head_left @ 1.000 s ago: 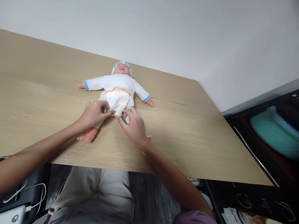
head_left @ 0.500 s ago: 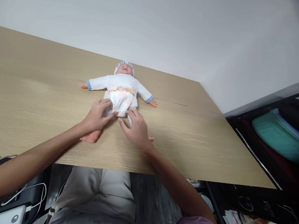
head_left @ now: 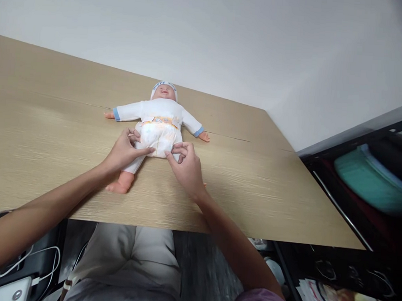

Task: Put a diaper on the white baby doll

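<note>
A doll (head_left: 160, 115) lies on its back on the table (head_left: 270, 192), head toward the far wall, arms spread out to both sides. It wears a white top with blue cuffs, a cap, and a diaper (head_left: 157, 136) with a coloured band at the waist.

The left hand (head_left: 123, 150) rests on the left side of the diaper, over the top of the doll's leg, with its fingers lightly curled and the fingertips pressing on the diaper's lower edge. The right hand (head_left: 186, 165) sits on the right side, fingers bent and tips gathered at the diaper's lower right edge; whether they pinch the fabric or only press on it cannot be told. The two hands are near each other, not touching.

One bare doll foot (head_left: 117, 186) shows near the left wrist; the other leg is hidden under the right hand.

On the right of the table stands a dark shelf (head_left: 353, 179) holding a teal bundle (head_left: 371, 180). Below the near table edge, white cables (head_left: 41, 263) lie at the left.
</note>
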{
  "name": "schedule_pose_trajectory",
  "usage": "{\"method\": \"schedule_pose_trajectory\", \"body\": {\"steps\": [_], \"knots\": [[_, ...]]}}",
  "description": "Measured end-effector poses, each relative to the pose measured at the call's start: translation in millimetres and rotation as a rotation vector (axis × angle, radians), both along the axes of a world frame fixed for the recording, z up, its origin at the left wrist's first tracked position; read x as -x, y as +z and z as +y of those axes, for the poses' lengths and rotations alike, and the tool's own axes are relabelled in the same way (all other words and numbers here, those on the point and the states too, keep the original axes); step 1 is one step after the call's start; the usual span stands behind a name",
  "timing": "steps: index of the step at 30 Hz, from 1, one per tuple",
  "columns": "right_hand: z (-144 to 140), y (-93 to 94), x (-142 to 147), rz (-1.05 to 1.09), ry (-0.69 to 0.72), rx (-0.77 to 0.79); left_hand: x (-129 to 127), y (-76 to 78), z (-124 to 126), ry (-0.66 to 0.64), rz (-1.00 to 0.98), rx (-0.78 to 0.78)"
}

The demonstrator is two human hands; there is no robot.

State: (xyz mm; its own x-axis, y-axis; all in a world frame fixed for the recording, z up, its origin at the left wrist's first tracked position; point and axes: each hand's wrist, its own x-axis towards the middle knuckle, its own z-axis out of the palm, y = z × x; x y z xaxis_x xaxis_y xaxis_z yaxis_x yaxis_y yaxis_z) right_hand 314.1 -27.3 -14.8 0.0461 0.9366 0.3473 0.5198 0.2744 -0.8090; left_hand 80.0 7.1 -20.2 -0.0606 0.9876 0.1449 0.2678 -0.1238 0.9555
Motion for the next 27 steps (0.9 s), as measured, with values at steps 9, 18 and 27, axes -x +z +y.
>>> {"method": "schedule_pose_trajectory", "body": {"steps": [9,18,27], "knots": [[3,3.5,2,-0.250,0.061,-0.013,7,17.4,-2,-0.228,0.172,0.057],[6,-7.3,-2,-0.169,-0.027,-0.101,4,21.7,2,-0.314,-0.233,0.234],[-6,2.2,-36,-0.217,0.015,-0.121,57,15.9,7,-0.255,0.102,0.140]]}}
